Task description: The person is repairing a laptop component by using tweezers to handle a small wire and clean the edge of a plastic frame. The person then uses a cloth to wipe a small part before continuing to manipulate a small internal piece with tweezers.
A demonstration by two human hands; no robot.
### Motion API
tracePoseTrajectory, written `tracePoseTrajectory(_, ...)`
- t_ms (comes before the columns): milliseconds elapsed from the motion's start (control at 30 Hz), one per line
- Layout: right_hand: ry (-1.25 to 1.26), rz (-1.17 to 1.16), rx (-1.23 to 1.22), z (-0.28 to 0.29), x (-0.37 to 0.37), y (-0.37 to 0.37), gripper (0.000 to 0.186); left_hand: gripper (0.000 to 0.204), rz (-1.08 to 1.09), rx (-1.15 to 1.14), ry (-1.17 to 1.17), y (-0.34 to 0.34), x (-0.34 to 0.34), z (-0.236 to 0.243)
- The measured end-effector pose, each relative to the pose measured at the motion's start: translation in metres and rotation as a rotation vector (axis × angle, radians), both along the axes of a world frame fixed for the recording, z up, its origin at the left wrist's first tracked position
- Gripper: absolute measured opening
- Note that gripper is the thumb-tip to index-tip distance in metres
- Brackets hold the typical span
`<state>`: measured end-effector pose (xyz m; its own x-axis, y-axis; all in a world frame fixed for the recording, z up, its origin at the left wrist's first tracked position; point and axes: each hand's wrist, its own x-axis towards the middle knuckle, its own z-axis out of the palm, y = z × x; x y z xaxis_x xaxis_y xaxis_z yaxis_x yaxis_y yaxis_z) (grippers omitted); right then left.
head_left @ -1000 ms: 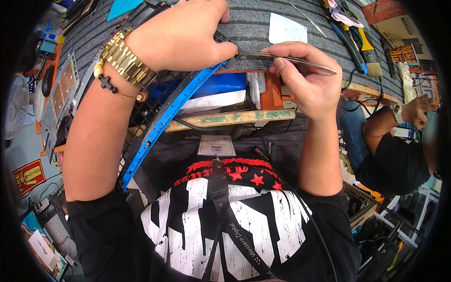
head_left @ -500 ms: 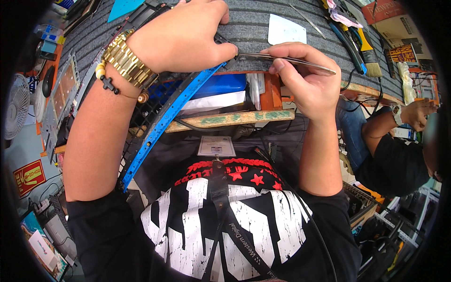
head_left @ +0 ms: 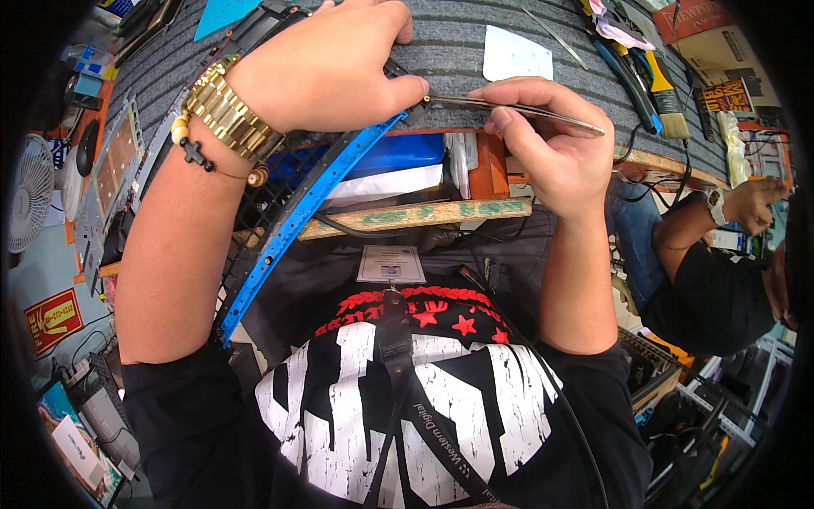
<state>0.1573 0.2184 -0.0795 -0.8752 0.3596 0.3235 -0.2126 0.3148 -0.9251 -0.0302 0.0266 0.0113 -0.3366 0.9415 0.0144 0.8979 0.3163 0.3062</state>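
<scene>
Head view: the left hand (head_left: 326, 72) presses flat on the blue-edged frame (head_left: 297, 220) at the table (head_left: 458, 51) edge. The right hand (head_left: 551, 148) pinches metal tweezers (head_left: 517, 110), whose tip has edged left, perhaps touching a frame corner part, so the fine work continues.

— What lies at the back of the grey mat (head_left: 509, 25)?
— A white card (head_left: 515, 56), and a yellow-handled brush (head_left: 666, 106) beside dark-handled tools (head_left: 623, 68), possibly pliers.
— And left?
— A white fan (head_left: 30, 195). To the right, another person's arm (head_left: 704, 225).
</scene>
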Motion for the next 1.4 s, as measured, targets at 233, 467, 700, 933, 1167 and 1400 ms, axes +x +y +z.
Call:
tracePoseTrajectory(233, -0.001, 0.014, 0.029, 0.000, 0.000, 0.000, 0.019, 0.064, -0.030, 0.002, -0.047, -0.001, -0.023, -0.023)
tracePoseTrajectory(467, 0.029, 0.032, 0.087, -0.001, 0.001, 0.002, 0.020, 0.066, -0.034, -0.007, -0.006, -0.003, -0.002, 0.001)
tracePoseTrajectory(700, 0.043, -0.003, -0.003, -0.001, -0.001, 0.001, 0.016, 0.065, -0.041, 0.001, -0.039, 0.000, -0.022, -0.023)
tracePoseTrajectory(933, 0.011, 0.038, 0.113, -0.001, 0.002, 0.004, 0.020, 0.065, -0.032, -0.010, -0.019, -0.003, -0.004, -0.002)
tracePoseTrajectory(1167, 0.022, 0.054, 0.119, 0.000, 0.001, 0.003, 0.020, 0.065, -0.037, 0.012, -0.035, -0.003, -0.021, -0.022)
tracePoseTrajectory(1400, 0.032, -0.002, 0.023, 0.000, -0.001, -0.001, 0.015, 0.063, -0.029, -0.011, -0.041, 0.000, -0.023, -0.021)
